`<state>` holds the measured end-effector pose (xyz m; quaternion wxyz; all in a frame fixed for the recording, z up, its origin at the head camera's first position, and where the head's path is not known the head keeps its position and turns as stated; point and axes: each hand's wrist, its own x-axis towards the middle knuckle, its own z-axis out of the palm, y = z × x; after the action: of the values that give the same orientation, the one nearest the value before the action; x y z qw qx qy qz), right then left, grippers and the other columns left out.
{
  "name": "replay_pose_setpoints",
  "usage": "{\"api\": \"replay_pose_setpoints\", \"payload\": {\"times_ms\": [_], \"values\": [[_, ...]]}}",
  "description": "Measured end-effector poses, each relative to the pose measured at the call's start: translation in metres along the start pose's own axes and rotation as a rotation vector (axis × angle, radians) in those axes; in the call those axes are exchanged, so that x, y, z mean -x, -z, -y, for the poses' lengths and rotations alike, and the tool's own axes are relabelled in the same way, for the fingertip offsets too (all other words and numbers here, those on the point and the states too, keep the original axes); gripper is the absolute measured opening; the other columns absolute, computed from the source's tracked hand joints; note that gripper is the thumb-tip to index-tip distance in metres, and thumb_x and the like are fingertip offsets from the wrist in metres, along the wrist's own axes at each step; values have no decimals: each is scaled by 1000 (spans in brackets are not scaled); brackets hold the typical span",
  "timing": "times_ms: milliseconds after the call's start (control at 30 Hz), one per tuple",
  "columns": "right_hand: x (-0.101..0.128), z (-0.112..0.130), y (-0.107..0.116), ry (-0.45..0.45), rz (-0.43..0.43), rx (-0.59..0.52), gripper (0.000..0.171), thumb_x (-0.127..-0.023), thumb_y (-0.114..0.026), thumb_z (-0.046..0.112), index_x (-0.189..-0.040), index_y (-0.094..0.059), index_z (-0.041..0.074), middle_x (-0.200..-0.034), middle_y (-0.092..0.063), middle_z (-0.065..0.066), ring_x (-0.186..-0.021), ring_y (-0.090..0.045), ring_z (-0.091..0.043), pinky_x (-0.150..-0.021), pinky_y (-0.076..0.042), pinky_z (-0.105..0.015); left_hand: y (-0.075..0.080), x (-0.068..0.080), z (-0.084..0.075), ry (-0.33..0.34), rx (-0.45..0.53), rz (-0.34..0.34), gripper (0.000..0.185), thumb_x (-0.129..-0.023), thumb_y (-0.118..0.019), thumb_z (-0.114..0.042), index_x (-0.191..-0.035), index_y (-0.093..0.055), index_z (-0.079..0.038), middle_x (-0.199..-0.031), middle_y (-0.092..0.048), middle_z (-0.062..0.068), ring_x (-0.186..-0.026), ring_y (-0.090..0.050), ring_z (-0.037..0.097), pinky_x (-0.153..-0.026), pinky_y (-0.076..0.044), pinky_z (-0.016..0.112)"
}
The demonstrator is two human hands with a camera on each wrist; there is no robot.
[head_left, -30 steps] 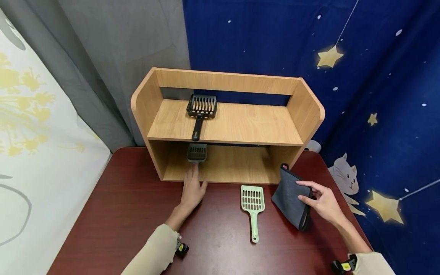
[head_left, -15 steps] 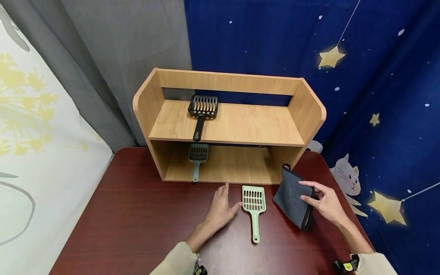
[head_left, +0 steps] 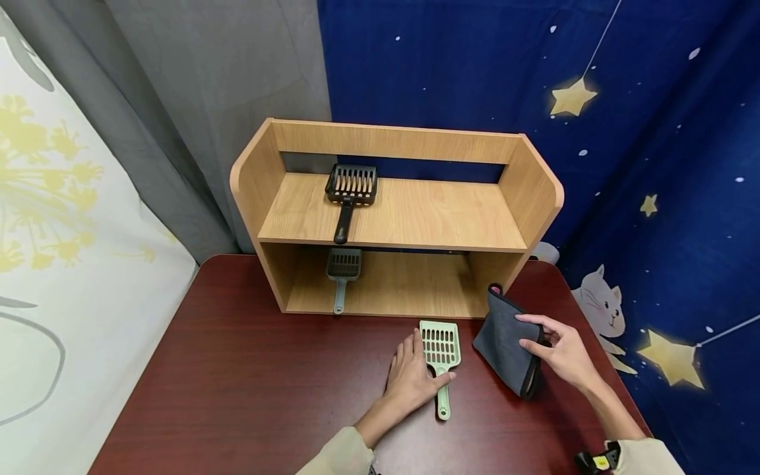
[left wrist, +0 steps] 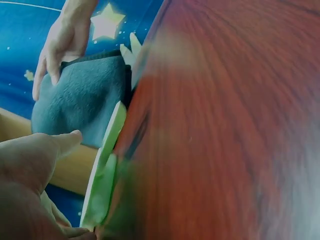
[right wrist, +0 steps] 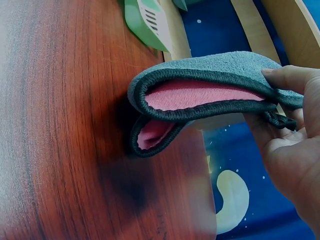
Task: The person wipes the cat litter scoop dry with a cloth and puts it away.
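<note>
Open tabletop left of green scoop; shelf behind.

Scoop before shelf, cloth right, seemingly apart.

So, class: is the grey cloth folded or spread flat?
Folded: the grey cloth is doubled over, pink lining showing between its layers, pinched by the right hand.

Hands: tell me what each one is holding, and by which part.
The right hand grips the folded grey cloth at its right edge. The left hand rests on the green scoop at its handle, thumb across; a firm grip cannot be told.
</note>
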<state>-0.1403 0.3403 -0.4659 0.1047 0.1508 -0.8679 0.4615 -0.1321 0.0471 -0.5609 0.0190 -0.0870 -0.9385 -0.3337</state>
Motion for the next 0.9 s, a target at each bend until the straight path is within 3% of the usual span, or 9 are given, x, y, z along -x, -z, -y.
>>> {"api": "replay_pose_setpoints", "payload": {"times_ms": [200, 433, 667, 900], "values": [[1, -1, 0, 0, 3, -8, 41, -84, -81, -12, -124, -72, -5, -75, -29, -17, -64, -38, -12, -58, -37, -28, -13, -2, -7, 2, -106, -14, 118, -78, -88, -61, -158, -36, 9, -151, -53, 25, -136, -53, 37, -111, -45, 52], [2, -1, 0, -4, 2, -8, 41, -84, -80, -12, -124, -72, -5, -74, -28, -16, -62, -37, -12, -56, -36, -29, -21, -4, -7, -52, -228, -73, 116, -72, -94, -55, -154, -43, 8, -141, -60, 21, -128, -56, 35, -104, -47, 49], [3, -1, -3, -12, 6, -2, 41, -84, -80, -12, -124, -72, -5, -75, -28, -14, -63, -35, -13, -56, -35, -29, -17, -3, -3, -85, -243, -65, 102, -74, -95, -35, -152, -46, 10, -137, -61, 20, -125, -56, 34, -99, -49, 48], [3, 0, -5, -13, 3, 7, 41, -85, -80, -11, -124, -72, -5, -76, -27, -15, -66, -36, -16, -59, -36, -28, -6, -5, 4, -70, -211, -33, 91, -78, -93, -31, -150, -51, 6, -131, -62, 17, -120, -55, 32, -95, -49, 46]]}}
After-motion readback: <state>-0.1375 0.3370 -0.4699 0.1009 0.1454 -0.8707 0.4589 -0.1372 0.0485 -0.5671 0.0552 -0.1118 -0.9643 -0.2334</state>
